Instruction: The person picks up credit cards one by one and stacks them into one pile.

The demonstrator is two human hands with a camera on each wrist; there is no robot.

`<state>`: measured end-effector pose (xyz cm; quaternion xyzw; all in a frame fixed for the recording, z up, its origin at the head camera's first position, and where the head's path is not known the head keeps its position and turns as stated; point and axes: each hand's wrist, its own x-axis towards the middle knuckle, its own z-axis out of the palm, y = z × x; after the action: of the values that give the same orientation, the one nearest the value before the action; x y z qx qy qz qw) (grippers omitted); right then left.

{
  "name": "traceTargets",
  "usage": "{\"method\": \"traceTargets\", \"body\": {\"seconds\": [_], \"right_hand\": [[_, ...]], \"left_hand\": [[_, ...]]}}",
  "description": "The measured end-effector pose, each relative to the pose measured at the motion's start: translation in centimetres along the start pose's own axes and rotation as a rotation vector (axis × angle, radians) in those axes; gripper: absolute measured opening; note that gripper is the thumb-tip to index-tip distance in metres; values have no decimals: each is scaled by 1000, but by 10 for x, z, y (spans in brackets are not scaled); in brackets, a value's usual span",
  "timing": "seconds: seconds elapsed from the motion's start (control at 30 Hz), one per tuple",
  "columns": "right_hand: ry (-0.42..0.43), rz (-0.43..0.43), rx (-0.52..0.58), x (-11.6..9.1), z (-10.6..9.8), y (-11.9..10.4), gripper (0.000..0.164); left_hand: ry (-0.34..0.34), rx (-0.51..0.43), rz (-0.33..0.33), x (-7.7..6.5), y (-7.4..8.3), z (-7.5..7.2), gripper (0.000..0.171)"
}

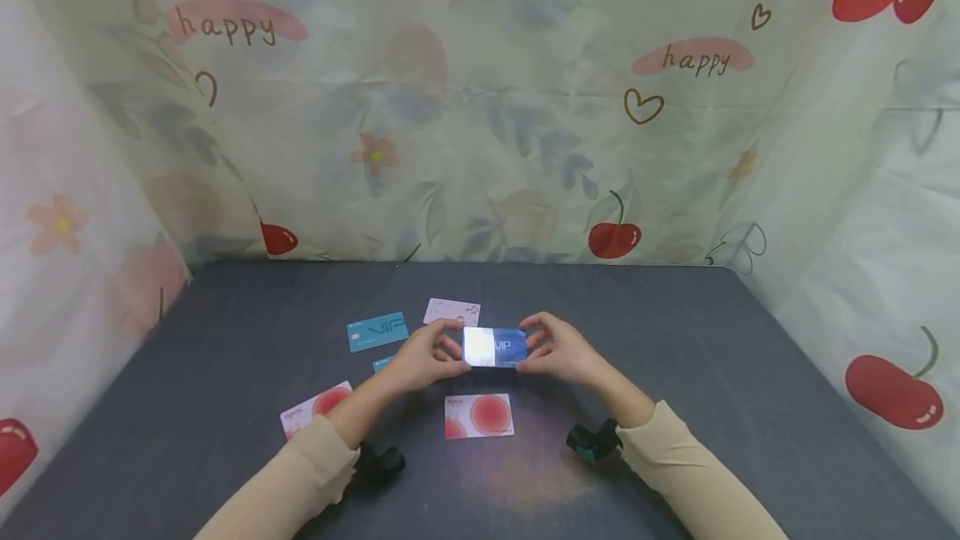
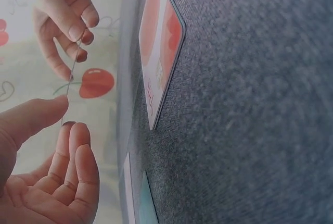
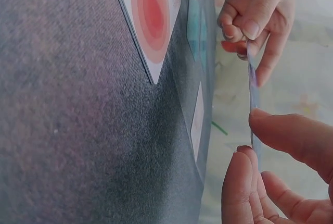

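A shiny blue VIP card is held up above the dark table, its left half bright with glare. My left hand pinches its left end between thumb and fingers. At the opposite end, my right hand pinches the card in the same way. Both wrist views show the card nearly edge-on as a thin strip, with thumb and fingertips on its two ends. Below it in the head view, a white card with red circles lies flat on the table.
Left of the hands lie a teal VIP card and a second blue card, mostly hidden by the left hand. A pale pink card lies behind. Another red-circle card is partly covered by the left forearm. Patterned curtains surround the table.
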<state>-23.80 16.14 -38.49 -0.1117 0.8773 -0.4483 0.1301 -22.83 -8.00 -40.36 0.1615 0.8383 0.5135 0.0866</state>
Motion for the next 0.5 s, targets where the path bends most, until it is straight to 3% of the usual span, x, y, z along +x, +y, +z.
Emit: {"method": "traceTargets", "body": {"seconds": [0.5], "right_hand": [[-26, -11, 9, -3, 5, -5, 56]], "left_hand": [[-23, 0, -20, -9, -1, -6, 59]]}}
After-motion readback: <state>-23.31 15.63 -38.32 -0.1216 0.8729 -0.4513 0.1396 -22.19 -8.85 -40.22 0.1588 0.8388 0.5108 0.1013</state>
